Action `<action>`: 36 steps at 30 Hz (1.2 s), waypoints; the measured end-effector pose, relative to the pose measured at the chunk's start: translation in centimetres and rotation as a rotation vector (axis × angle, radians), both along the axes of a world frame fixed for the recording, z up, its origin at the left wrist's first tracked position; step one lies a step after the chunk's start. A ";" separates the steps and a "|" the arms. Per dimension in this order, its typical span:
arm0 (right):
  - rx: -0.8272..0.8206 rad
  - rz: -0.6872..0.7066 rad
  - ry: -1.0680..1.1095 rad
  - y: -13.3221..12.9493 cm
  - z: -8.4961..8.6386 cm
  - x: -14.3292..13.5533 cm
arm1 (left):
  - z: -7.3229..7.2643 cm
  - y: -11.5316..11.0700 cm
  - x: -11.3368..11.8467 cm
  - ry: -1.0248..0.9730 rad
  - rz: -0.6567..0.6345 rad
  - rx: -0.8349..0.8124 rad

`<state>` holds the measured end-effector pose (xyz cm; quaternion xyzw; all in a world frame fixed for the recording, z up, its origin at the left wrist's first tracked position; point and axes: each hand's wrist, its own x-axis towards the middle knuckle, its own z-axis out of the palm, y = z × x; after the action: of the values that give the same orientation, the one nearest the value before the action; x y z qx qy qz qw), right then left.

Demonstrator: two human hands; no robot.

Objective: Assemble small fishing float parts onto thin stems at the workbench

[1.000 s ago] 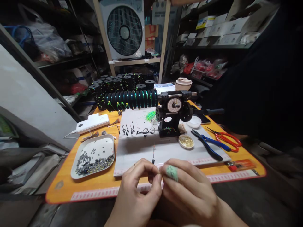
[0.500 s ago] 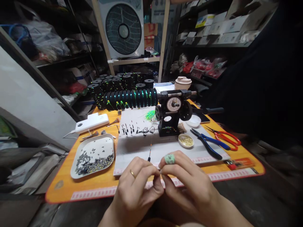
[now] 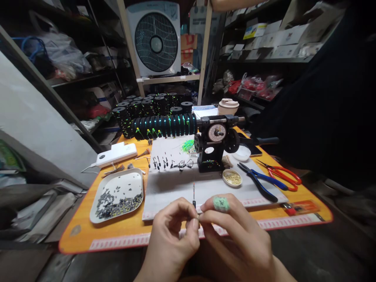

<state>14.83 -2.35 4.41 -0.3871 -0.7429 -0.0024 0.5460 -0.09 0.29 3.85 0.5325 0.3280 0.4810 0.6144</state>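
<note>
1. small float (image 3: 194, 194), a thin stem with a dark body and red tip, stands upright just above our fingertips, over the near edge of the white mat (image 3: 176, 188).
2. left hand (image 3: 173, 235) and right hand (image 3: 237, 239): both pinched shut together at the float's lower end; green tape wraps the right forefinger.
3. change noted: half a second ago the float leaned left; now we hold it upright, the hands a little lower. we judge the fine work at its base is ongoing.
4. near things: tray of dark grey weights (image 3: 117, 196) to the left, dish of brass beads (image 3: 232, 177) and blue pliers (image 3: 261, 182) to the right.
5. further back: winder with dial (image 3: 216, 143), row of black spools (image 3: 164, 125), red scissors (image 3: 282, 174), white power bank (image 3: 117, 154).
6. writing: shelf box labels are too blurred to read.
</note>
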 end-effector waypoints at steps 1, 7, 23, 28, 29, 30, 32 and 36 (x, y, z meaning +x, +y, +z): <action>-0.017 -0.013 0.031 -0.1 -0.1 -0.1 | -0.2 -0.2 0.2 -0.007 0.036 0.014; -0.265 0.023 0.215 -0.7 -0.7 -0.1 | -1.6 -0.4 0.1 0.256 0.212 0.449; -0.311 -0.057 0.168 -1.2 -1.4 0.4 | -1.3 -0.3 -1.3 0.420 0.189 0.636; -0.350 -0.019 0.167 -1.4 -1.9 0.4 | -1.1 0.4 -1.5 0.528 0.152 0.989; -0.378 -0.014 0.180 -1.4 -2.0 0.4 | -1.2 0.4 -1.5 0.525 0.166 0.995; -0.416 -0.004 0.198 -1.4 -2.2 0.3 | -1.3 0.4 -1.5 0.516 0.188 0.979; -0.508 0.024 0.244 -1.5 -2.3 0.2 | -1.8 0.3 -1.3 0.474 0.227 0.917; -0.645 0.099 0.364 -1.5 -2.2 -0.2 | -2.9 -0.1 -0.8 0.357 0.294 0.794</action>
<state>14.60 -3.87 2.22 -0.4968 -0.6143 0.3270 0.5186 -0.88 0.24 0.91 0.7489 0.2912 0.5524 0.2219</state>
